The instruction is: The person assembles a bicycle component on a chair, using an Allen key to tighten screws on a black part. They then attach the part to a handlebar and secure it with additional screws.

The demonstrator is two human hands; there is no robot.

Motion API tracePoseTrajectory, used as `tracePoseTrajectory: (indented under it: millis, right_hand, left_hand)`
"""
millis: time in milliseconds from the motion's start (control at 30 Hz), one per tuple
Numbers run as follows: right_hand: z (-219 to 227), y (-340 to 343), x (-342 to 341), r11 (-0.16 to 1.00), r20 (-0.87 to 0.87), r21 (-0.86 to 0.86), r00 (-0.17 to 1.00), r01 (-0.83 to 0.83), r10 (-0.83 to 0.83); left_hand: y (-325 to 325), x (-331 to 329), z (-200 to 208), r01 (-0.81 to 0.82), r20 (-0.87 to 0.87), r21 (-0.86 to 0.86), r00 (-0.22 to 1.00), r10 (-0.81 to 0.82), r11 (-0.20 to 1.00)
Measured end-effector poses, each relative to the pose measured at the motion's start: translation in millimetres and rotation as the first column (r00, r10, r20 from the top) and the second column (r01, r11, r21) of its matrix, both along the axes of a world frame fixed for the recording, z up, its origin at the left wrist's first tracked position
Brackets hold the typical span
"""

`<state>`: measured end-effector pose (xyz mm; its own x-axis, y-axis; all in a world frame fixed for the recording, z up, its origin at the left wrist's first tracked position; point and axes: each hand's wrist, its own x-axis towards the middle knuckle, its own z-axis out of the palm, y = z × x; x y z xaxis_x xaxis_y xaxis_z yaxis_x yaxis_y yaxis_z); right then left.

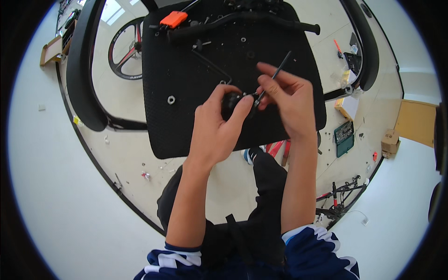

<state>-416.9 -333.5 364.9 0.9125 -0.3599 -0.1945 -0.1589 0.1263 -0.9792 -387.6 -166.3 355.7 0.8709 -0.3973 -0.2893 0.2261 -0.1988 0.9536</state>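
Note:
Over the front half of a black chair seat (186, 135), my left hand (217, 121) is closed round a small rounded black part (228, 103). Its exact kind is hidden by my fingers. My right hand (294, 98) pinches a thin, straight dark metal rod (282, 65) between thumb and fingers, tilted up to the right. The rod's lower end meets the side of the black part by my left thumb. Just beyond my left hand lies a thin L-shaped hex key (212, 64). A silver hex nut (171, 99) rests to its left.
Across the seat's far side lies a black bicycle handlebar (242, 17), with an orange block-shaped object (174, 19) beside it. Small bolts and a washer (243, 39) are scattered there. Armrests (83, 70) flank the seat. A wheel (126, 49), an open teal case (344, 138) and a bike frame (338, 198) lie on the floor.

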Motion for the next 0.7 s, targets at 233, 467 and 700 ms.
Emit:
tracePoseTrajectory:
  millis: [233, 467, 700]
  right_hand:
    - [-5.3, -0.9, -2.5, 0.993, 0.025, -0.040, 0.993, -0.115, 0.116]
    - [0.2, 5.2, 1.9, 0.988, 0.087, 0.116, 0.992, -0.103, 0.093]
    - [-3.9, 8.2, 5.5, 0.986, 0.014, 0.166, 1.000, 0.011, -0.014]
  left_hand:
    - [7.7, 9.6, -22.2, 0.077, -0.009, -0.049, 0.997, -0.077, 0.996]
    - [8.4, 14.2, -20.9, 0.036, 0.026, -0.024, 0.999, -0.036, 0.999]
    - [-4.6, 14.1, -19.4, 0.038, 0.015, -0.036, 0.999, -0.037, 0.999]
